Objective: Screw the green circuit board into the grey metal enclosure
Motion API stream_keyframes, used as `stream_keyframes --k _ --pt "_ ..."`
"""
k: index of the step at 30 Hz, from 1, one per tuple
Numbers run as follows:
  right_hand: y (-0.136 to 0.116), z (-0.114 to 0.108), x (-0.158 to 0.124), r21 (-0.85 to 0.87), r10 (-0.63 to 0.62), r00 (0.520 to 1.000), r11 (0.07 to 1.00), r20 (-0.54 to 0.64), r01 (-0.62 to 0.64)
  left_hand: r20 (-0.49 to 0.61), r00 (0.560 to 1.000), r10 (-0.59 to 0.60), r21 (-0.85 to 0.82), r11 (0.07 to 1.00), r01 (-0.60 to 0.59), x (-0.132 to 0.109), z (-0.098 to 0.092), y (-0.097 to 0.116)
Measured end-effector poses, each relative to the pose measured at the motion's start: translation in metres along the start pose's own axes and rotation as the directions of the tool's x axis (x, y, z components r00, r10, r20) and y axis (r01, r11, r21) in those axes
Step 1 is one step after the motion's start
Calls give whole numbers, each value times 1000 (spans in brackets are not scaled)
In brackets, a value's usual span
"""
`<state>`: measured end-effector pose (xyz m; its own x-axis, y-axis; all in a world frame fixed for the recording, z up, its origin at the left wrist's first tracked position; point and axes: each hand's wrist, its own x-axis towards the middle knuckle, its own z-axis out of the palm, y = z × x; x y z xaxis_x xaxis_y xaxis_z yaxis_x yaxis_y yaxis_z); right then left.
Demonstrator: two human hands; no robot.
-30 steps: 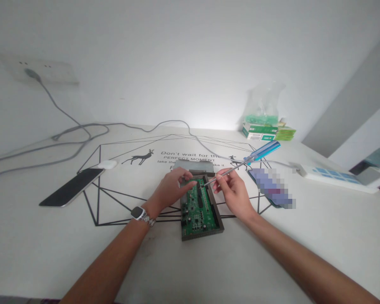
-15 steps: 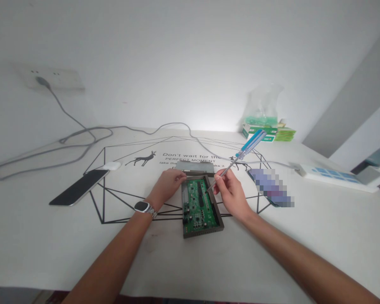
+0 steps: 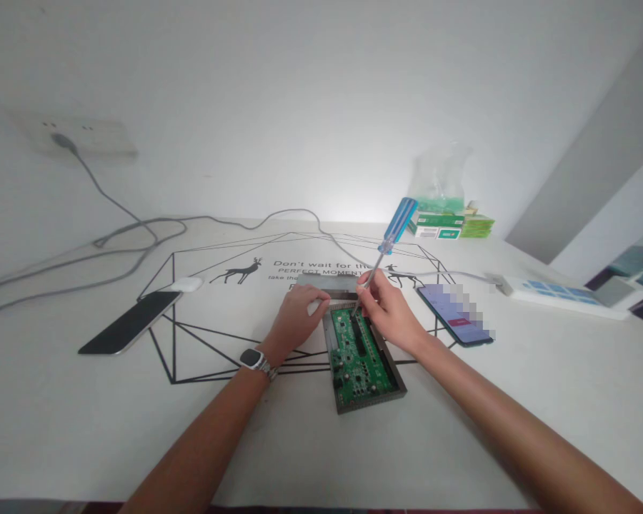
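A green circuit board point(image 3: 360, 355) lies in a dark metal casing tray point(image 3: 372, 396), with its far end under my hands. My right hand point(image 3: 389, 308) is shut on a blue-handled screwdriver point(image 3: 398, 225), and the thin steel shaft slants down to the board's far edge. My left hand point(image 3: 298, 314) grips the far left corner of the casing, its fingers partly hiding that end. A flat grey metal cover point(image 3: 326, 283) lies just beyond the tray. A smartwatch point(image 3: 251, 360) sits on my left wrist.
A black smartphone point(image 3: 130, 323) and a white earbud case point(image 3: 186, 284) lie left. A second phone point(image 3: 454, 314) and a power strip point(image 3: 557, 300) lie right. Green boxes point(image 3: 438, 227) stand behind a plastic bag point(image 3: 439, 175). Grey cables point(image 3: 112, 239) cross the far left.
The casing has turned slightly and slid right. The screwdriver has swung more upright, with its tip now at the board's far edge. Both hands sit closer to that edge.
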<state>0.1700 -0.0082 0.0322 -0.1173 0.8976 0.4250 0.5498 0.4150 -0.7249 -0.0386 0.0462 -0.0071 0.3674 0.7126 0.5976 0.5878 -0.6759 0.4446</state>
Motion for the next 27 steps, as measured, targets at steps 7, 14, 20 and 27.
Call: stream_keyframes --k 7,14,20,27 --pt "-19 -2 49 -45 -38 974 998 222 49 31 988 -150 -242 958 153 -3 -1 4" --pt "-32 9 71 185 -44 963 983 266 -6 87 965 -247 -391 883 261 -5 -3 6" --pt "-21 28 52 424 50 977 895 209 -136 111 962 -248 -400 876 271 -3 3 10" --pt "-10 49 48 613 41 999 790 -26 -16 129 961 -246 -421 863 278 -3 0 12"
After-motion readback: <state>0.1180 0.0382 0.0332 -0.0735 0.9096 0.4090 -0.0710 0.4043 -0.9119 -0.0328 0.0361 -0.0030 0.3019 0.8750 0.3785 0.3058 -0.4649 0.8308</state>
